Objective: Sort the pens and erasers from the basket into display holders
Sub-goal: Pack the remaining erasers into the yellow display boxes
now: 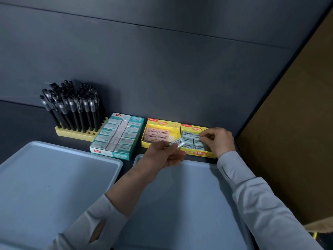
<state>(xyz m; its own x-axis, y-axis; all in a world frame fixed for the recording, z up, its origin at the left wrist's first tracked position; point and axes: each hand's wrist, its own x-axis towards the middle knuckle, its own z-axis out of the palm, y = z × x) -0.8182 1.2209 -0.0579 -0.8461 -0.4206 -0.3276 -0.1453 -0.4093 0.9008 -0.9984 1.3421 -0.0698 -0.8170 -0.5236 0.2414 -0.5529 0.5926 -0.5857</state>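
A small pale eraser (177, 143) in a barcoded sleeve is held up in the left hand (163, 156), pinched by one end between thumb and fingertips, with the rest sticking out toward the boxes. It hangs in the air over the front edge of the two yellow boxes, touching neither.

Just to its right, the right hand (219, 139) reaches into the right yellow box (198, 153). Its fingers are curled, and thumb and forefinger are closed narrowly on a boxed eraser (197, 137) among the pale blue erasers (188, 139) packed there.

The middle yellow box (163, 122) sits touching it on the left and is partly filled with pink erasers (155, 133). Next along is a teal box (120, 156) full of white erasers (117, 136) in neat rows. Farther left, a yellow pen holder (72, 134) stands against the wall, crowded with upright black pens (75, 107).

All of this sits on a dark table (27, 123). Nearer the person lie two grey-blue trays side by side, the left tray (54, 177) and the right tray (180, 204), and both forearms in pale sleeves cross over the right one. A brown board (297, 123) closes off the right side.
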